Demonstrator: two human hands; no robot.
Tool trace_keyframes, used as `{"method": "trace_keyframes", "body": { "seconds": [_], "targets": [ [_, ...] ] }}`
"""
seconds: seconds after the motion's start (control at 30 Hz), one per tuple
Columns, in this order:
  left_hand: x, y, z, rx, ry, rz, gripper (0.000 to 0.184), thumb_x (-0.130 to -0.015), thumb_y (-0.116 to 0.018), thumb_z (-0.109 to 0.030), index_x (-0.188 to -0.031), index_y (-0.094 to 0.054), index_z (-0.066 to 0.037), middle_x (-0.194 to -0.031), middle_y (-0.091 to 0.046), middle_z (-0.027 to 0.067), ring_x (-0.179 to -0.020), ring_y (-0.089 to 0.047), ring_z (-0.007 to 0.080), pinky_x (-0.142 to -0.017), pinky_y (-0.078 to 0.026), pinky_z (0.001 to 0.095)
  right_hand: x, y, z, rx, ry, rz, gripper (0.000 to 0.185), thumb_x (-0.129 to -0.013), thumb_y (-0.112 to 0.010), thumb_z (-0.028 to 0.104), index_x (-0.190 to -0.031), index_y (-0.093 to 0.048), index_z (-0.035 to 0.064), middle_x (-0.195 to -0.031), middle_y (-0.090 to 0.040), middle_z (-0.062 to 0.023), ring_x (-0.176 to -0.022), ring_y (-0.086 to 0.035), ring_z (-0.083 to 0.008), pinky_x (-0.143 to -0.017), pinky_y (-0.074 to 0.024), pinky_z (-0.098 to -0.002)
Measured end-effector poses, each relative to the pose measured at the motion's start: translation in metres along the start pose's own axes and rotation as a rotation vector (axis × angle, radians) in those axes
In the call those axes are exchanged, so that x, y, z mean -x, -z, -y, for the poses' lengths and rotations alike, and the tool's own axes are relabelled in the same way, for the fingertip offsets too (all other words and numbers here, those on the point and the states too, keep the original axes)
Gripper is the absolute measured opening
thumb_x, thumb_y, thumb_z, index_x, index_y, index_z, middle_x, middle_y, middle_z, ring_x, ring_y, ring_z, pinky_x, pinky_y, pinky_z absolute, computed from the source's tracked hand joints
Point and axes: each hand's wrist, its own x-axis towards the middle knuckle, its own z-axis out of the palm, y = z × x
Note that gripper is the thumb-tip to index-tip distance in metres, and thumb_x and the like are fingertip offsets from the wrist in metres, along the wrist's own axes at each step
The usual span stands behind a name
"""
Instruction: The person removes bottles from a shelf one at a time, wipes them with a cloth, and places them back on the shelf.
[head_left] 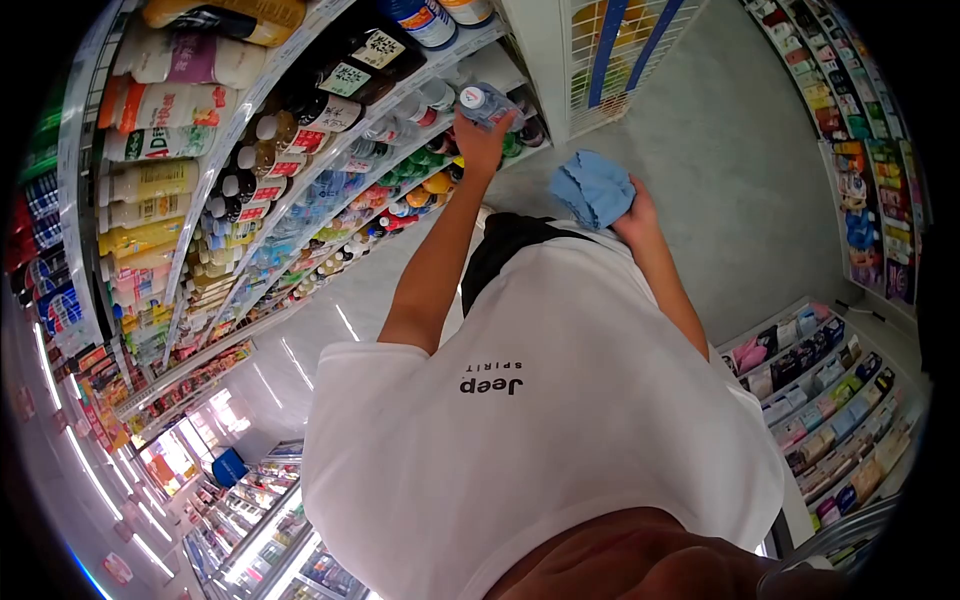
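My left hand (480, 142) is raised to the shelf edge, its fingers wrapped round a clear plastic bottle (490, 106) with a white cap. The bottle is tilted with its cap toward me, beside other clear bottles (437, 95) on the same shelf. A crumpled light blue cloth (590, 188) is gripped in my right hand (638, 214), in front of my waist and above the grey floor. The cloth hides part of the right fingers. Cloth and bottle are apart.
Shelves of drinks (290, 190) run along my left, ending at a white upright panel (535, 60). Past it stands a white wire rack (605, 60). Packaged goods fill the shelves at far right (850, 150) and lower right (825, 400). Grey floor (720, 190) lies between.
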Motion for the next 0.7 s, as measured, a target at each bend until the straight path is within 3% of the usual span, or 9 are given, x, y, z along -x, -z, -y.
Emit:
{"method": "trace_keyframes", "body": {
  "seconds": [0.07, 0.17, 0.33, 0.43, 0.7],
  "targets": [
    [-0.022, -0.013, 0.018, -0.034, -0.036, -0.044, 0.068, -0.069, -0.089, -0.02, -0.12, -0.05, 0.003, -0.11, -0.066, 0.0141, -0.098, -0.065, 0.0232, -0.089, -0.049, 0.0346, 0.003, 0.019, 0.016, -0.05, 0.052, -0.016, 0.046, -0.103, -0.032, 0.025, -0.133, -0.049, -0.0049, -0.135, -0.056, -0.0195, -0.126, -0.054, -0.0339, -0.112, -0.0391, -0.0456],
    [-0.044, -0.022, 0.063, -0.135, -0.115, -0.102, 0.08, -0.069, -0.087, -0.02, -0.13, -0.044, 0.009, -0.113, -0.064, 0.0188, -0.101, -0.066, 0.0262, -0.086, -0.053, 0.0356, 0.021, 0.04, 0.022, -0.109, 0.112, -0.053, 0.045, -0.103, -0.033, 0.025, -0.134, -0.048, -0.0044, -0.137, -0.055, -0.0196, -0.126, -0.054, -0.0339, -0.112, -0.0389, -0.0457],
    [-0.066, -0.034, 0.049, -0.227, -0.131, -0.164, 0.073, -0.061, -0.089, -0.016, -0.121, -0.05, 0.003, -0.104, -0.068, 0.0188, -0.094, -0.067, 0.0346, -0.083, -0.052, 0.0408, 0.042, 0.062, 0.03, -0.146, 0.138, -0.057, 0.046, -0.103, -0.033, 0.025, -0.134, -0.048, -0.004, -0.136, -0.056, -0.0186, -0.126, -0.054, -0.0333, -0.112, -0.0398, -0.0455],
    [-0.08, -0.037, 0.064, -0.347, -0.213, -0.107, 0.076, -0.061, -0.091, -0.024, -0.118, -0.053, 0.006, -0.106, -0.068, 0.0221, -0.096, -0.067, 0.0374, -0.084, -0.052, 0.0424, 0.042, 0.075, 0.029, -0.135, 0.146, -0.07, 0.05, -0.102, -0.031, 0.028, -0.137, -0.046, -0.0036, -0.139, -0.053, -0.0188, -0.129, -0.051, -0.0337, -0.113, -0.0372, -0.0469],
    [-0.096, -0.051, 0.076, -0.428, -0.136, -0.062, 0.093, -0.058, -0.091, -0.029, -0.13, -0.046, 0.01, -0.112, -0.065, 0.0278, -0.102, -0.064, 0.0434, -0.088, -0.051, 0.0463, 0.056, 0.068, 0.03, -0.169, 0.183, -0.12, 0.045, -0.102, -0.037, 0.026, -0.133, -0.049, -0.004, -0.135, -0.057, -0.0174, -0.125, -0.055, -0.0313, -0.112, -0.0396, -0.0442]
  ]
}}
